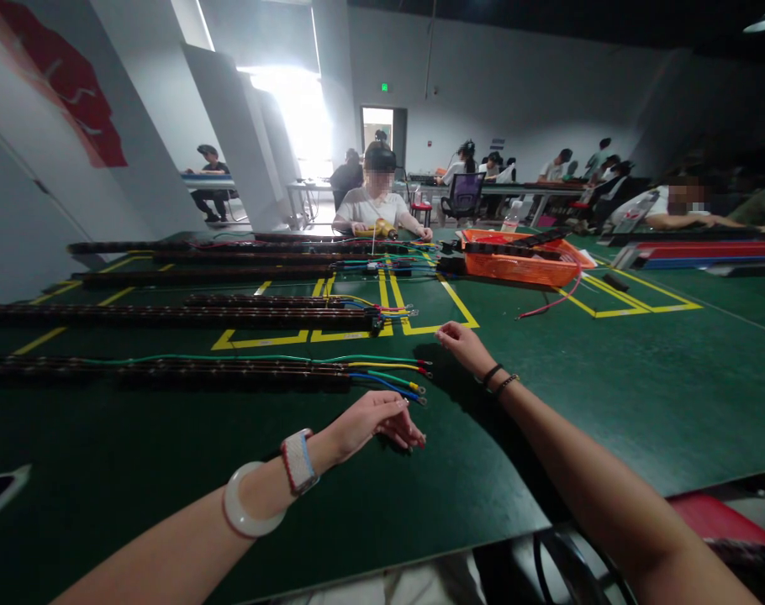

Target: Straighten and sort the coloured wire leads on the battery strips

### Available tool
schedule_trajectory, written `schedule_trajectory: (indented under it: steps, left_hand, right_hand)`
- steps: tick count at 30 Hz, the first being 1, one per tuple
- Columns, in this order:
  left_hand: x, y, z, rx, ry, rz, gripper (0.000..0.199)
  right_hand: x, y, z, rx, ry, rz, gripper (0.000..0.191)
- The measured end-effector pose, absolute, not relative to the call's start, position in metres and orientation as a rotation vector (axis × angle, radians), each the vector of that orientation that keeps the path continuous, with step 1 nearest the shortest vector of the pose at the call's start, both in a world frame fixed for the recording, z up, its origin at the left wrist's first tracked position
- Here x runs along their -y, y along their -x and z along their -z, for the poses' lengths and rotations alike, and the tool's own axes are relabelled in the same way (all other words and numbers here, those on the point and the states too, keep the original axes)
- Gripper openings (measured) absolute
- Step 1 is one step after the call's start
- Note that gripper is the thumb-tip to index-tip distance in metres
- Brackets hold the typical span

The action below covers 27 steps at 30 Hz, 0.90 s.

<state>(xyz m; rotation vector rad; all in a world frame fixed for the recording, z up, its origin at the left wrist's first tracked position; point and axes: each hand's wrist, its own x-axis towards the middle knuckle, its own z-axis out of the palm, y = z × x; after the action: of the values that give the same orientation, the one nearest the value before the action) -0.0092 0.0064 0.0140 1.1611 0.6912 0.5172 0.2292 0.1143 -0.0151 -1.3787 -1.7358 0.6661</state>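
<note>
My left hand (382, 424) hovers low over the green table, its fingers loosely bent and its thumb apart from them, with nothing seen in it. Just above it lie the ring-lug ends of a blue wire (388, 393) and a green wire (388, 380). They come out of a long dark bar bundle (231, 370) that runs off to the left. To the right of the lugs is my right hand (463, 343), with fingers curled together. Whether a small thing sits in its fingertips cannot be made out. A yellow wire (388, 365) with a red-sleeved lug ends near it.
More dark bars (262, 315) with coloured wires lie farther back on the table (609, 386). An orange basket (514, 269) holds dark parts, and a red wire (550, 309) hangs from it. Yellow tape (439, 328) marks the tabletop. Opposite, a person (373, 206) sits near a yellow tool (382, 227).
</note>
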Motion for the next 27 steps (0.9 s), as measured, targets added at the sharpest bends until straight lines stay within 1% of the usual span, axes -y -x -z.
schedule_trajectory:
  steps: [3,6,11,15,17,19,24,27]
  left_hand:
    - [-0.006,0.009,-0.014,-0.684,-1.155,-0.516,0.032]
    - [-0.006,0.008,-0.013,-0.687,-1.153,-0.522,0.033]
    - [-0.006,0.007,-0.012,-0.692,-1.179,-0.514,0.033]
    - [-0.007,0.006,-0.011,-0.689,-1.201,-0.503,0.034]
    - [-0.007,0.006,-0.011,-0.692,-1.205,-0.506,0.034]
    - [-0.006,0.006,-0.011,-0.695,-1.202,-0.505,0.034]
    - [-0.005,0.004,-0.014,-0.708,-1.202,-0.501,0.035]
    - [-0.005,0.005,-0.015,-0.706,-1.205,-0.495,0.035]
  right_hand:
    - [-0.118,-0.229,0.024,1.864,1.337,-0.741,0.036]
    - [-0.111,-0.223,0.022,2.016,1.292,-0.762,0.04]
    - [-0.091,-0.2,0.01,2.244,1.24,-0.553,0.042]
    - [-0.08,-0.182,0.007,2.366,1.23,-0.422,0.051]
    - [-0.078,-0.177,0.008,2.39,1.233,-0.407,0.053]
    - [-0.079,-0.174,0.009,2.408,1.22,-0.42,0.048]
    - [-0.082,-0.171,0.01,2.42,1.166,-0.502,0.029]
    - [-0.083,-0.168,0.01,2.391,1.128,-0.566,0.023]
